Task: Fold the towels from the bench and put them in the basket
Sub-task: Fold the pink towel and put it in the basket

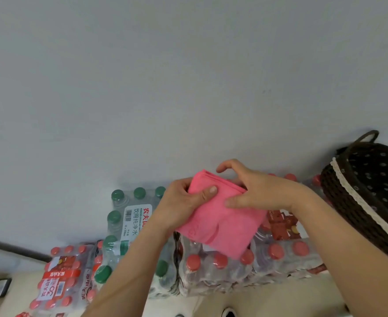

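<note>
Two hands hold a folded pink towel (225, 225) above bottle packs (280, 255) near a wicker basket (348, 202), left hand (184, 204) pinching its left edge, right hand (259, 191) gripping its far edge.

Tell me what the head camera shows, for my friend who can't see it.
Two hands hold a folded pink towel: the left hand pinches its left edge and the right hand holds its top. Under it are shrink-wrapped packs of water bottles with red and green caps, and a dark woven basket stands at the right.
</note>
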Motion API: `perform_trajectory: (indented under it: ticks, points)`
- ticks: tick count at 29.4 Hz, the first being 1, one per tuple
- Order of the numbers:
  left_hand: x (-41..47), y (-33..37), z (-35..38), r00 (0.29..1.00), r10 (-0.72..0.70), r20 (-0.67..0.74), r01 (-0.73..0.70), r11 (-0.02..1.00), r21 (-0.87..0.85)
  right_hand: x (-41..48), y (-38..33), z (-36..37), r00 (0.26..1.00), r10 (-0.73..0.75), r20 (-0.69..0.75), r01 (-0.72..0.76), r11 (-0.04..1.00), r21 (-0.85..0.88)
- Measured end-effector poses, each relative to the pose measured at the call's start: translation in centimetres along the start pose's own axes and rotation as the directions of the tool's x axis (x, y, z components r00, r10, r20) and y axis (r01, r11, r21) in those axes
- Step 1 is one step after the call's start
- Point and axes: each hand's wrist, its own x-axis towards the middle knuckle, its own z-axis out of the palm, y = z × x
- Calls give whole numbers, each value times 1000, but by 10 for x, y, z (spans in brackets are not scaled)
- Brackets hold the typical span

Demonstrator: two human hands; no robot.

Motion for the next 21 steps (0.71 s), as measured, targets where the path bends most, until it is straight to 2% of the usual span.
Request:
perform_trajectory:
  ticks: [2,4,7,11,13,15,16,18,19,20,21]
  points:
    - [4,-2,4,987,24,-159,-19,999,32,-1,7,-6,999,21,25,-21,1000,-9]
    - [4,-2,7,972,13,-233,-8,1000,24,-2,10,-9,999,3,43,1,996,-87]
    - [3,0,8,989,5,-148,-17,997,-81,4,13,-11,997,-61,39,69,971,-229]
    - [4,6,1,1000,-10,-3,10,996,-87,16,15,-12,992,-68,110,88,978,-191]
    - [6,6,2,998,22,-60,-19,999,49,19,16,-13,994,-104,43,111,958,-263]
    - [7,4,2,958,217,-188,-172,958,229,18,16,-12,958,-235,-164,146,893,-426]
    - [7,2,1,892,392,-223,-294,881,371,15,16,-11,909,-320,-266,158,857,-491]
    - [2,-7,-1,714,692,-104,-450,567,690,7,19,0,780,-498,-379,199,771,-605]
    - [-4,-16,-1,661,750,-8,-462,416,783,4,25,11,734,-560,-384,208,723,-659]
    - [-10,-30,0,651,755,76,-455,308,835,2,35,28,716,-591,-372,208,689,-694]
    - [-18,-46,1,677,722,141,-446,251,859,0,48,49,721,-600,-346,207,663,-719]
